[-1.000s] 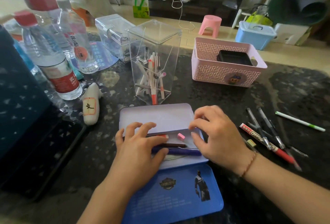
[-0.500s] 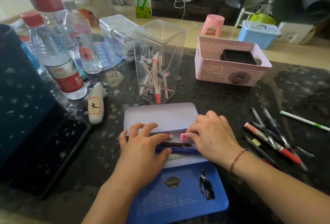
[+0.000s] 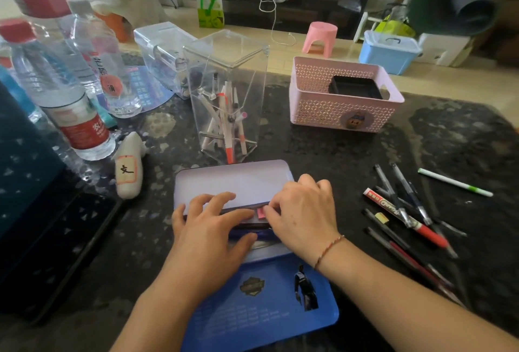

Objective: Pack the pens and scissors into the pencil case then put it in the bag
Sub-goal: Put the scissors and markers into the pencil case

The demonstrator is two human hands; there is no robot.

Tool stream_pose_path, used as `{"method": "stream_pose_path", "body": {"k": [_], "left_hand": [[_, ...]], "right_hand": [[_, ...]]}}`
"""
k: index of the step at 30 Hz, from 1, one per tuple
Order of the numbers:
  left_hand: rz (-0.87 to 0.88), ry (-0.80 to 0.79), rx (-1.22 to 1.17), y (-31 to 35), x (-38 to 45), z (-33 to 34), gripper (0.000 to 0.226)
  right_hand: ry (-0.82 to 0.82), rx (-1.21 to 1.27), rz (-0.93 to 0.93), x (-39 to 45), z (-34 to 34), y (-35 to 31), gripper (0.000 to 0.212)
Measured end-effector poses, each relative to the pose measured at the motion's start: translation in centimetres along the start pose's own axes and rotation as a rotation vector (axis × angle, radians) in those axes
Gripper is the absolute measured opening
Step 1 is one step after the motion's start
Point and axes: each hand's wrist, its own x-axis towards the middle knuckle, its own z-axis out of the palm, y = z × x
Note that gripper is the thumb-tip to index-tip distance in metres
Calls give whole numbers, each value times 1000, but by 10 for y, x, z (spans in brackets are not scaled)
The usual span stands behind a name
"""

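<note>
Dark table (image 3: 365, 155) | pencil case (image 3: 233, 183): pens | both hands' fingers relaxed on them

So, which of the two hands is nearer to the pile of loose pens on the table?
Right. The right hand rests on the open pencil case, just beside the loose pens; the left hand lies further away, on the case's other side.

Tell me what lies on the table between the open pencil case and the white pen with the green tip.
In the head view, a loose heap of pens lies between the pencil case and the white pen: dark pens and a red-tipped marker, crossing each other.
</note>
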Motion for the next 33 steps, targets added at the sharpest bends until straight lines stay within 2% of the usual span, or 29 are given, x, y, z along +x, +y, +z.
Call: {"method": "stream_pose_path", "body": {"k": [5, 6, 9, 11, 14, 18, 22, 25, 29, 33], "left_hand": [[38, -43, 63, 10, 1, 2, 56], [35, -45, 74, 10, 2, 2, 58], [25, -44, 89, 10, 1, 3, 63], [19, -40, 62, 10, 1, 3, 63], [18, -44, 56, 12, 1, 4, 63], [22, -52, 52, 12, 1, 4, 63], [22, -68, 67, 11, 0, 2, 65], [29, -72, 74, 12, 1, 1, 65], [22, -78, 102, 12, 0, 2, 70], [37, -75, 122, 11, 1, 4, 69]], "right_hand": [[132, 109, -110, -8, -31, 72, 11], [89, 61, -129, -11, -39, 95, 12], [-242, -127, -149, -18, -62, 148, 25], [-381, -241, -156, -21, -68, 164, 33], [-452, -270, -184, -22, -68, 171, 36], [-470, -260, -197, -22, -58, 173, 31], [-389, -248, -180, -20, -57, 170, 17], [-209, 14, -138, -13, -69, 138, 14], [-287, 192, -193, -10, -61, 54, 18], [-268, 105, -164, -9, -45, 10, 15]]}}
